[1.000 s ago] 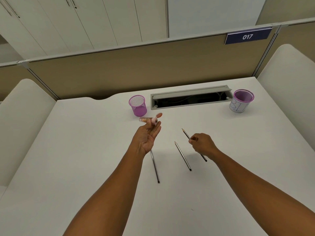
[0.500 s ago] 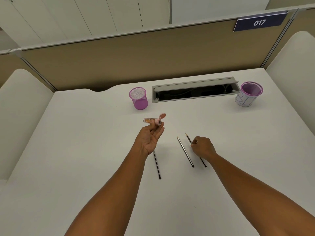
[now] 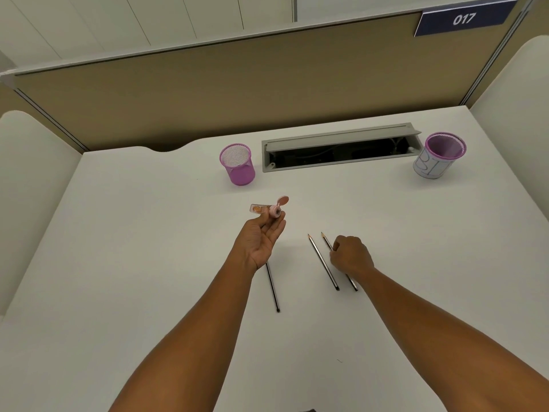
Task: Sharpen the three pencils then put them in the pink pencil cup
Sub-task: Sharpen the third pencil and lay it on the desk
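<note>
Holding the small pink capped sharpener [image 3: 269, 209] ready, the left hand [image 3: 261, 242] waits while the right hand [image 3: 350, 254] pinches a thin dark wooden pencil [image 3: 326, 241].

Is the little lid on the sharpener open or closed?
Open. The small pink sharpener's round lid is flipped up, away from its hole, in the left hand.

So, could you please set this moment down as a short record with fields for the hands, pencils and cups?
left hand: palm up, fingers holding a small pink sharpener with its lid flipped open
right hand: pinching the rightmost pencil, its far end on the desk
middle pencil: flat on the desk
left pencil: flat, partly under the left hand
pink mesh cup: upright, no pencils in it
patterned cup: upright, far right
</note>
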The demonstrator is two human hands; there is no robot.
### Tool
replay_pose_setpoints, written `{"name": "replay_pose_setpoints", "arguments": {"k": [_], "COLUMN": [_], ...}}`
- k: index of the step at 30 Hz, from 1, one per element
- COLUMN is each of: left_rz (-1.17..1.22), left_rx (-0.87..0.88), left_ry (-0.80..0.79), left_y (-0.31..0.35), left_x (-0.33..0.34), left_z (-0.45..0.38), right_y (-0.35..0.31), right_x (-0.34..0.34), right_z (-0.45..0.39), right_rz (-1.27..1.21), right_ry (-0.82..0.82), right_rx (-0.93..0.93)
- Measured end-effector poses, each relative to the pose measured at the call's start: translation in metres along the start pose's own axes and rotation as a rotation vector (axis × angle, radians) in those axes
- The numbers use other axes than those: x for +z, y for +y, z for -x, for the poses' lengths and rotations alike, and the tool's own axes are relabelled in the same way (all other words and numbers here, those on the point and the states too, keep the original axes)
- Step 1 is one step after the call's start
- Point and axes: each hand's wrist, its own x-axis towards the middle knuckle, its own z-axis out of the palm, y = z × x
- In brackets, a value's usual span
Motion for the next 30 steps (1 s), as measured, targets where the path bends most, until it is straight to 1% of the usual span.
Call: {"name": "replay_pose_setpoints", "arguments": {"k": [4,10,12,15,19,22,25,30], "left_rz": [-0.009,0.019,0.02,0.045,0.061,0.075,0.072,0.076], "left_rx": [0.001,-0.002,0.004,0.006,0.013,0.015,0.022,0.014], "left_ry": [0.0,0.02,0.026,0.03,0.033,0.036,0.037,0.042], "left_y": [0.002,0.006,0.008,0.012,0.017,0.019,0.022,0.025], "left_x": [-0.002,-0.004,-0.005,-0.006,-0.006,-0.007,-0.007,-0.008], "left_z": [-0.003,-0.006,-0.007,-0.009,-0.01,-0.011,-0.012,-0.013], "right_y": [-0.004,-0.028,-0.043,-0.069,-0.094,-0.102,-0.106,-0.109], "right_x": [0.0,-0.002,0.003,0.018,0.039,0.052,0.061,0.067], "right_z": [-0.003,-0.002,0.002,0.012,0.024,0.031,0.036,0.041], "right_rz": [0.014,-0.07,-0.078,-0.052,-0.044,-0.053,-0.013,0.064], "right_ry": [-0.011,0.092,0.09,0.029,-0.086,-0.146,-0.193,-0.226], "right_rx": [-0.01,-0.066,-0.113,-0.184,-0.203,-0.179,-0.174,-0.189]}}
